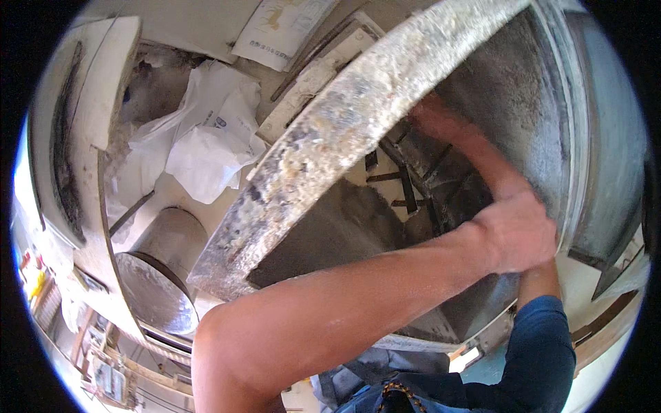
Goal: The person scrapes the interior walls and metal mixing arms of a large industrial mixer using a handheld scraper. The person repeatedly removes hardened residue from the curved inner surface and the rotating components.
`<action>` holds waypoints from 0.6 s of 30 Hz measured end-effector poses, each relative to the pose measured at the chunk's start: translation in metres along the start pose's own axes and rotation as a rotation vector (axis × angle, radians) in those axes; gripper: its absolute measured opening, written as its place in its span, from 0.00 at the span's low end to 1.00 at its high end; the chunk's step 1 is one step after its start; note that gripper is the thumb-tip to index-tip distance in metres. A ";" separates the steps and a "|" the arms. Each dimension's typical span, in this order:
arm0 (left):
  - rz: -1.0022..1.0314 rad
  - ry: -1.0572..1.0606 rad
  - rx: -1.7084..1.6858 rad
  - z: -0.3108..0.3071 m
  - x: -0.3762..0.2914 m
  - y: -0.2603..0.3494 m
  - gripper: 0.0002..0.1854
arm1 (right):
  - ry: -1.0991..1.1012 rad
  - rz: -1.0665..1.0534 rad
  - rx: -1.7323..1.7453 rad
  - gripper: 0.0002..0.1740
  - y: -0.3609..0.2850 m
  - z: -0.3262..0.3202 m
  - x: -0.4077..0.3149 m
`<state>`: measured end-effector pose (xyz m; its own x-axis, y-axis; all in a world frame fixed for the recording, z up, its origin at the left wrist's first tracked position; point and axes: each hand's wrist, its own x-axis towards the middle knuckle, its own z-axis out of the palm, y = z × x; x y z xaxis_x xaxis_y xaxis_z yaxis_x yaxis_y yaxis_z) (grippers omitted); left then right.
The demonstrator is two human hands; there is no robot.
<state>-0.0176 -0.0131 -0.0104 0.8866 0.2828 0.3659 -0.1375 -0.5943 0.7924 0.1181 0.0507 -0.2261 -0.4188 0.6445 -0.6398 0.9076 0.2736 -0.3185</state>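
Note:
In front of me is a large metal hopper with a thick, crusted rim (320, 149) and dusty dark inner walls. Inside it are dark flat metal bars (405, 186), joined at angles. Across the opening lies my left arm, and my left hand (516, 232) is closed around my right forearm just above the blue sleeve. The fingers of that hand are mostly out of sight. Deep in the hopper, near the far wall, is my right hand (434, 118). It is blurred and shaded, with its fingertips partly behind the rim, so anything in it is hidden.
Left of the hopper, a crumpled white plastic sack (211, 139) lies above a tipped metal cylinder (165, 268). A printed white sack (281, 33) lies at the top. A pale panel (111, 88) stands at far left; a grey-blue metal panel (604, 134) borders the right.

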 end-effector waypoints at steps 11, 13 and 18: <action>-0.014 0.557 0.087 -0.008 0.010 -0.017 0.06 | -0.020 -0.337 -0.293 0.23 -0.024 -0.024 0.030; 0.001 0.561 0.104 -0.010 0.011 -0.018 0.06 | 0.053 -0.130 -0.385 0.23 -0.010 -0.001 0.026; 0.046 0.493 0.147 -0.010 0.010 -0.015 0.07 | 0.062 0.225 -0.482 0.23 0.004 0.055 0.005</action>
<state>-0.0113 0.0061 -0.0141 0.5626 0.5543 0.6134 -0.0763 -0.7040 0.7061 0.1185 0.0156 -0.2691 -0.2231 0.7622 -0.6077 0.8917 0.4115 0.1887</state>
